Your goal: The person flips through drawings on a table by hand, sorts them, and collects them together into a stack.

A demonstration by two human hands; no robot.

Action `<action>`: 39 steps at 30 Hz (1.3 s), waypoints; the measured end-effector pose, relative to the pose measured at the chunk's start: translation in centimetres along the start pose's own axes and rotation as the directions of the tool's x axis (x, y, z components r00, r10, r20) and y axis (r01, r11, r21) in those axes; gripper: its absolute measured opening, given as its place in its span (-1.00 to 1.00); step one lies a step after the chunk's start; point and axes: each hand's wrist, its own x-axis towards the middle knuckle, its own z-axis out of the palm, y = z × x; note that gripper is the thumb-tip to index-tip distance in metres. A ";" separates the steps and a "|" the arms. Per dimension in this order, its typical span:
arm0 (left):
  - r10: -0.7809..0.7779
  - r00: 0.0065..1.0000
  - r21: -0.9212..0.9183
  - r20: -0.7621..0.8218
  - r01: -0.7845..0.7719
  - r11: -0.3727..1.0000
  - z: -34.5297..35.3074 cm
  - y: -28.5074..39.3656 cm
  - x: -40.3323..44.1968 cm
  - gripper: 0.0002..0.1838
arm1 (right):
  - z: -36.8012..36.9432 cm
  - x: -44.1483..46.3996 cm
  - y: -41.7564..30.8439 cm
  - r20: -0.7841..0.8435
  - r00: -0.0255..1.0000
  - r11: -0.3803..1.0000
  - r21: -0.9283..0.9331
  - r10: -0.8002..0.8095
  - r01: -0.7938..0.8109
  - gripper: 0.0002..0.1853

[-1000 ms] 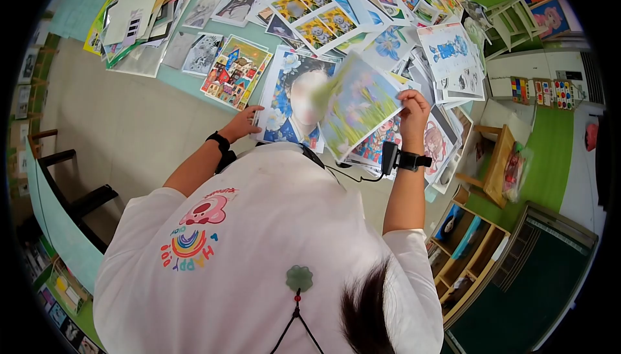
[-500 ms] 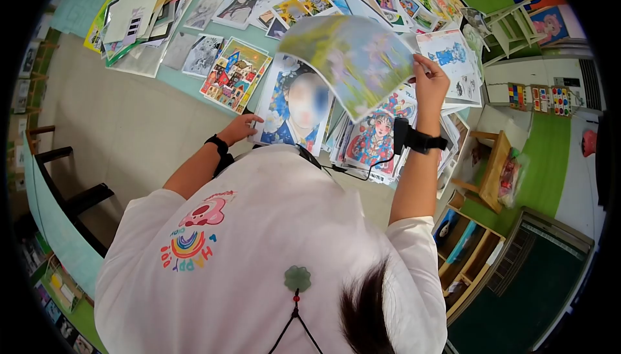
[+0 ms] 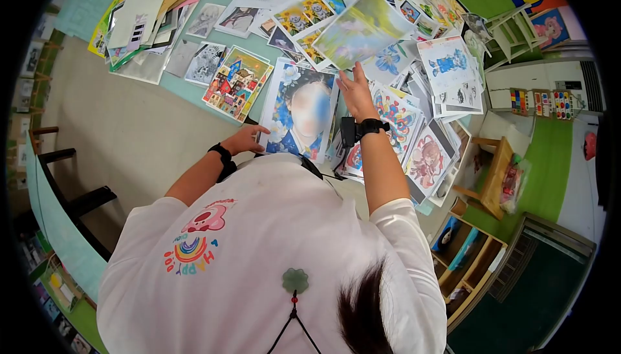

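The blue floral portrait sheet [image 3: 280,111] lies near the table's front edge. At its lower left edge is my left hand [image 3: 246,139], its fingertips closed on the border. My right hand [image 3: 355,93] is raised at the portrait's right edge with its fingers spread and nothing held. Just beyond those fingers, the green and lilac flower picture [image 3: 363,29] rests over the sunflower sheet [image 3: 301,15] and other prints; it looks slightly blurred. To the portrait's left lies the colourful houses picture [image 3: 238,84].
A stack of papers and folders [image 3: 139,21] lies at the table's far left. More drawings [image 3: 451,69] are piled on the right, beside a wooden stool [image 3: 490,176]. A black chair [image 3: 90,200] stands at left, and a wooden shelf [image 3: 475,257] at lower right.
The flower picture went from my right hand, above the portrait, to the pile farther back. My right hand let go, opened and moved left. My left hand stays at the portrait's edge.
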 end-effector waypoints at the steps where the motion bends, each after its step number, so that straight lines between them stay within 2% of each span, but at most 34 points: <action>1: 0.010 1.000 0.038 0.010 -0.010 0.999 0.0 0.0 0.1 -0.44 | 0.4 -0.6 -0.3 -0.007 1.000 0.998 -0.062 -0.019 0.018 -0.22; 4: 0.065 0.998 0.025 0.005 -0.065 0.998 0.4 -0.2 0.1 -0.42 | -1.0 -1.9 0.6 -0.067 0.997 0.923 -0.381 0.035 -0.058 -0.41; 7: -0.016 1.000 -0.126 0.001 0.016 0.992 0.3 0.1 0.4 -0.41 | -6.1 -2.4 4.9 0.067 0.962 0.717 -0.681 0.263 -0.149 -0.69; 8: -0.018 1.000 -0.119 -0.019 0.016 0.993 0.3 0.1 0.6 -0.44 | -7.0 -3.6 6.1 0.075 0.949 0.684 -0.711 0.305 -0.164 -0.75; 9: -0.022 0.999 -0.112 -0.037 0.018 0.994 0.3 -0.1 0.6 -0.46 | -7.6 -5.4 7.2 0.079 0.934 0.649 -0.739 0.348 -0.180 -0.77; 12: -0.028 0.997 -0.129 -0.069 0.019 0.992 0.1 -0.7 1.3 -0.56 | -7.0 -10.0 7.9 0.094 0.966 0.296 -0.955 0.240 0.019 -0.63; 16: 0.024 0.994 -0.128 -0.110 -0.038 0.991 0.3 -1.7 2.1 -0.66 | -7.5 -12.2 10.6 0.077 0.968 0.425 -0.905 0.239 -0.033 -0.48; 19: -0.035 0.991 -0.142 -0.127 0.016 0.990 0.5 -1.4 2.3 -0.69 | -6.8 -13.1 10.5 -0.019 0.968 0.388 -0.914 0.249 -0.118 -0.49; 20: -0.059 0.990 -0.166 -0.129 0.037 0.985 0.5 -1.2 2.2 -0.71 | -6.9 -13.4 10.5 -0.050 0.984 0.298 -0.949 0.172 -0.100 -0.50; 23: -0.123 0.985 -0.229 -0.125 0.092 0.969 0.7 0.2 1.4 -0.73 | -7.7 -13.2 11.2 -0.039 0.975 0.309 -0.945 0.217 -0.107 -0.50; 24: -0.134 0.984 -0.246 -0.117 0.102 0.964 0.6 0.4 1.3 -0.72 | -7.3 -13.2 11.5 -0.091 0.944 0.513 -0.821 0.318 -0.252 -0.55; 27: -0.145 0.987 -0.302 -0.074 0.116 0.946 0.6 0.9 0.8 -0.68 | -6.5 -13.5 12.0 0.021 0.915 0.762 -0.561 0.404 -0.323 -0.64; 30: -0.124 0.991 -0.268 -0.057 0.105 0.958 0.6 0.7 0.8 -0.64 | -6.5 -13.3 11.9 0.007 0.956 0.737 -0.639 0.294 -0.222 -0.71; 33: -0.109 0.992 -0.254 -0.066 0.088 0.963 0.6 0.5 0.8 -0.64 | -6.9 -13.1 10.9 0.000 0.999 0.427 -0.904 0.043 -0.019 -0.71; 34: -0.107 0.992 -0.262 -0.072 0.085 0.961 0.7 0.7 0.7 -0.65 | -7.6 -12.9 11.8 0.014 1.000 0.578 -0.816 0.007 0.008 -0.78; 37: -0.098 0.991 -0.248 -0.093 0.073 0.966 0.7 0.0 1.2 -0.70 | -7.7 -12.9 12.0 -0.009 0.989 0.556 -0.828 -0.145 0.074 -0.84; 39: -0.060 0.994 -0.149 -0.096 0.045 0.988 0.1 -0.9 1.6 -0.72 | -6.9 -13.7 9.5 -0.039 0.970 0.451 -0.890 -0.240 0.076 -0.83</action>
